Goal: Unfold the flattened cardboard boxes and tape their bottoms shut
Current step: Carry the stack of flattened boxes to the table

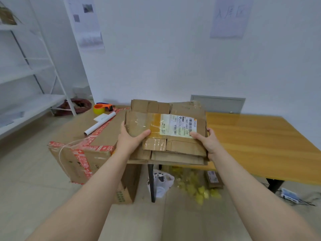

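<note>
Both hands grip the stack of flattened boxes (166, 134) at the wooden counter's (251, 134) near corner: left hand (129, 139) clamped on its left edge, right hand (207, 140) on its right. Nothing looks unfolded or taped yet. A tape dispenser (102, 108) waits on a big carton (83, 145) beside white shelving (34, 80).

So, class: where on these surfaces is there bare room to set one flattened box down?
The wooden table is bare right of the flattened box stack, out to its far and right edges. The big taped carton is crowded at the back by the tape dispenser and paper roll; its near part is free.
</note>
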